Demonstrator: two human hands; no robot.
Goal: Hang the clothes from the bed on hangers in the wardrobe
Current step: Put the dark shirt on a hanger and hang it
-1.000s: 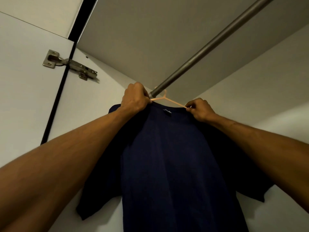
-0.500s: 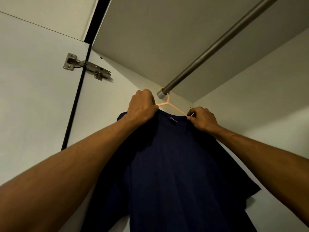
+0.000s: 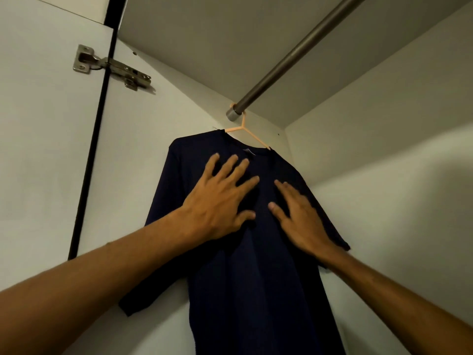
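Navy T-shirt [image 3: 256, 278] on peach hanger [image 3: 252, 135] on rod [image 3: 294, 57], left grip [image 3: 217, 203] and right grip [image 3: 302, 219] flat, fingers [image 3: 226, 169] apart, at its chest.

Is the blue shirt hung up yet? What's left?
Done: the navy T-shirt sits on the peach hanger, hooked over the rail. In hand: left hand and right hand lie open on it, fingers spread. Left: perhaps more clothes; the bed is out of view.

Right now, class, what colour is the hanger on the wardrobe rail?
Pale peach-orange; the hanger shows best in the head view, hooked on the rail.
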